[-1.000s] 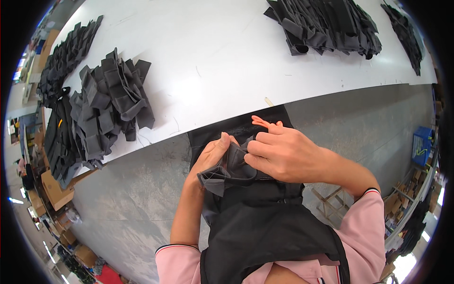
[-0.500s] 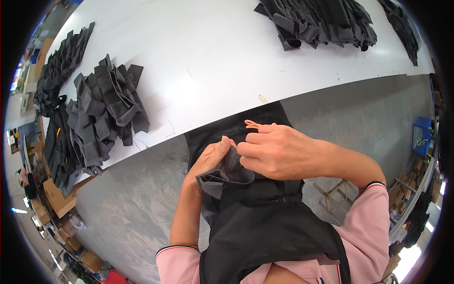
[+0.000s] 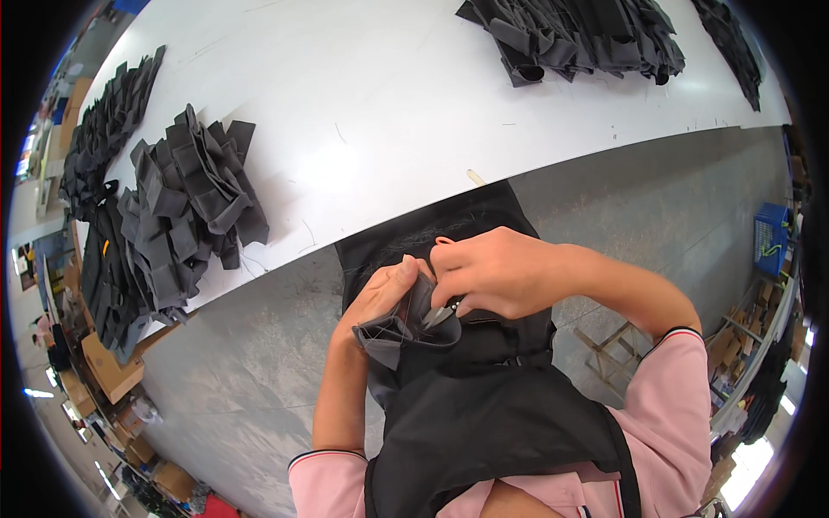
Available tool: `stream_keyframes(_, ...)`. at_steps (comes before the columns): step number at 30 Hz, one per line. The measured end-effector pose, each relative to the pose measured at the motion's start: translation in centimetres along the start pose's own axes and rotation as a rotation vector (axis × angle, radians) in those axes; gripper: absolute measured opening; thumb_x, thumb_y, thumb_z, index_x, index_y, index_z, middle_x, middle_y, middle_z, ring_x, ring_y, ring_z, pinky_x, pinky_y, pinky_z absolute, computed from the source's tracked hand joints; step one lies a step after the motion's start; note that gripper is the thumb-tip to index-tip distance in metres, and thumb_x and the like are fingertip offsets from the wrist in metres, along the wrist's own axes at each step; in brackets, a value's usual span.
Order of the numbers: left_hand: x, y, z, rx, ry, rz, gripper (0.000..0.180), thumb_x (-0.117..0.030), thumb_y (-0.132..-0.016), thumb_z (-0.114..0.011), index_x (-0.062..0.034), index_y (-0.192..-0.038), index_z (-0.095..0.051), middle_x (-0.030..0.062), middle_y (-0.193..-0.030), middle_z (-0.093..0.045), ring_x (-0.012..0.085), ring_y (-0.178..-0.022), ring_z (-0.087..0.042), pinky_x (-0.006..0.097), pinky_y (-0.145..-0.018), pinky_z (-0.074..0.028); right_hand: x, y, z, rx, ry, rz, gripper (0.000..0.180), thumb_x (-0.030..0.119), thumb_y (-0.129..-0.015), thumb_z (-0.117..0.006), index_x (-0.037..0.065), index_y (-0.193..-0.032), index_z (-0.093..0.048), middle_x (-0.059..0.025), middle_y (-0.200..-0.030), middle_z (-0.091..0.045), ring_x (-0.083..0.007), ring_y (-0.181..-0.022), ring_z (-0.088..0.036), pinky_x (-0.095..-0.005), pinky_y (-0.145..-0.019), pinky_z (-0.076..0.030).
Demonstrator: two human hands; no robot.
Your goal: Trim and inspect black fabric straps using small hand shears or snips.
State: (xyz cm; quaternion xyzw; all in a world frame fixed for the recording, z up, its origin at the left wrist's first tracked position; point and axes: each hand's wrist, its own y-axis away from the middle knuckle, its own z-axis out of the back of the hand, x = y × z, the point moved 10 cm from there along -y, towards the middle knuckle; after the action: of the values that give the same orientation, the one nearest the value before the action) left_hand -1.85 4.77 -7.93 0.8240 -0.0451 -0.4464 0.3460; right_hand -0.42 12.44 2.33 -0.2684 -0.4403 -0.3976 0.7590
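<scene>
My left hand (image 3: 377,298) pinches a dark grey fabric piece (image 3: 382,339), folded into a loop, above my lap. Loose threads hang off it. Closed around small scissors (image 3: 439,317), my right hand (image 3: 505,274) is just right of the fabric. The blades point down and left against the inside of the loop, and a bit of orange handle shows above the fingers. A black apron (image 3: 484,414) lies beneath both hands, with thread ends scattered over its far part.
A white table (image 3: 345,95) spans the far side. Grey fabric pieces (image 3: 190,190) are heaped at its left, and another heap (image 3: 587,39) lies at the far right. A wooden stool (image 3: 613,354) and a blue basket (image 3: 770,237) stand on the right.
My right hand has turned, so the scissor blades now show below it at the fabric and less of the orange handle shows. My left hand keeps its hold.
</scene>
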Motion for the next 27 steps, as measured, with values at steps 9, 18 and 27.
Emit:
stream_keyframes(9, 0.0, -0.5, 0.1, 0.023, -0.038, -0.009, 0.053, -0.052, -0.097, -0.036, -0.0078, -0.081, -0.059, -0.0058, -0.066, -0.05, 0.0038, -0.061, -0.043, 0.02, -0.054, -0.033, -2.3, 2.3, 2.0, -0.351, -0.112, -0.154, 0.023, 0.0, -0.068, -0.072, 0.003, -0.091, -0.065, -0.0069, -0.083, -0.052, -0.0201, -0.07, -0.051, -0.0285, -0.058, -0.041)
stream_keyframes(18, 0.8, -0.5, -0.1, 0.001, 0.059, 0.009, 0.051, -0.051, -0.098, -0.037, -0.008, -0.081, -0.059, -0.0058, -0.067, -0.051, 0.0024, -0.06, -0.044, 0.019, -0.052, -0.033, 2.1, 1.1, 1.6, -0.211, 0.433, 0.072, 0.018, 0.008, -0.07, -0.068, 0.006, -0.087, -0.061, -0.0051, -0.079, -0.047, -0.0208, -0.066, -0.051, -0.0333, -0.058, -0.041)
stream_keyframes(27, 0.6, -0.5, -0.4, 0.033, 0.07, 0.006, 0.049, -0.05, -0.098, -0.038, -0.0081, -0.082, -0.059, -0.006, -0.068, -0.052, 0.0024, -0.06, -0.043, 0.019, -0.052, -0.034, 2.3, 0.5, 1.0, -0.119, 0.378, 0.077, 0.016, 0.0, -0.066, -0.061, 0.0, -0.081, -0.056, -0.0091, -0.083, -0.048, -0.0239, -0.073, -0.054, -0.0413, -0.085, -0.05)
